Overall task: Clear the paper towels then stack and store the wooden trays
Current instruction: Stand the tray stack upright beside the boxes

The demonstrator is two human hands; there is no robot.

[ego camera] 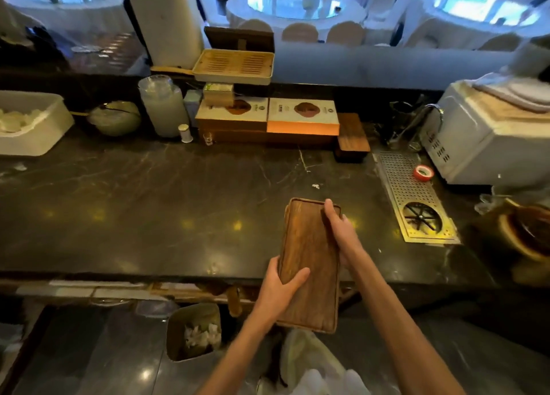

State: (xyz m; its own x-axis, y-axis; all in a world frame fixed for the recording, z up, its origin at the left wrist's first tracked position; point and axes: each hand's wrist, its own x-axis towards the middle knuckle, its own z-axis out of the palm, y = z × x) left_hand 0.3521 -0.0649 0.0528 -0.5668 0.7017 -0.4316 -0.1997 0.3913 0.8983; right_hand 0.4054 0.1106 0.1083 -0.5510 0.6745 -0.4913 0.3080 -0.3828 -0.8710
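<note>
A long brown wooden tray (pixel 309 246), apparently a small stack of trays, is held lengthwise over the front edge of the dark marble counter (pixel 148 210). My left hand (pixel 282 287) grips its left side near the near end, thumb on top. My right hand (pixel 339 231) holds the right side toward the far end. More dark wooden trays (pixel 352 136) lie stacked at the back of the counter. Crumpled white paper towels (pixel 202 335) fill a bin (pixel 178 326) on the floor below.
A perforated metal drain grate (pixel 407 186) with a red tape roll (pixel 423 173) lies to the right, beside a white appliance (pixel 482 139). Boxes (pixel 268 121), a bamboo slatted tray (pixel 233 66), a frosted jar (pixel 163 109) and a white tub (pixel 29 127) line the back.
</note>
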